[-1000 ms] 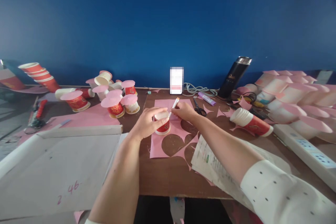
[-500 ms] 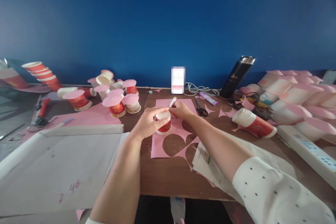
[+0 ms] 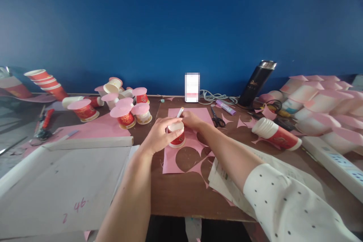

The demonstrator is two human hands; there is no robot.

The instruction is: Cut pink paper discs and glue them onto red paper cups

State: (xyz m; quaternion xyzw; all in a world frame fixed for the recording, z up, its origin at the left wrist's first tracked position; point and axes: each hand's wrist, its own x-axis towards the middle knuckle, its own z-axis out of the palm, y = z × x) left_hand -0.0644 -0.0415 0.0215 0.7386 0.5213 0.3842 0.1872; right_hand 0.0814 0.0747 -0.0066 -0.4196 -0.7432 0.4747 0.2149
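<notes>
My left hand [image 3: 161, 135] is wrapped round a red and white paper cup [image 3: 177, 141], which stands on a pink sheet [image 3: 170, 162] with round holes cut in it. Just behind the cup, my right hand [image 3: 190, 120] is closed on a white pen [image 3: 180, 112] that leans up above the cup's rim. The pen's tip is hidden behind the cup and my left fingers. Black scissors [image 3: 218, 121] lie to the right of the sheet.
Cups with pink discs [image 3: 121, 109] stand at the left, behind a white box lid [image 3: 70, 181]. A phone [image 3: 192, 87], a black flask [image 3: 256, 83], stacked cups [image 3: 276, 134], a power strip [image 3: 337, 162] and a pile of pink-topped cups [image 3: 320, 102] occupy the back and right.
My right hand and the pen have shifted slightly left, round the back of the cup. My left hand still holds the cup in nearly the same place.
</notes>
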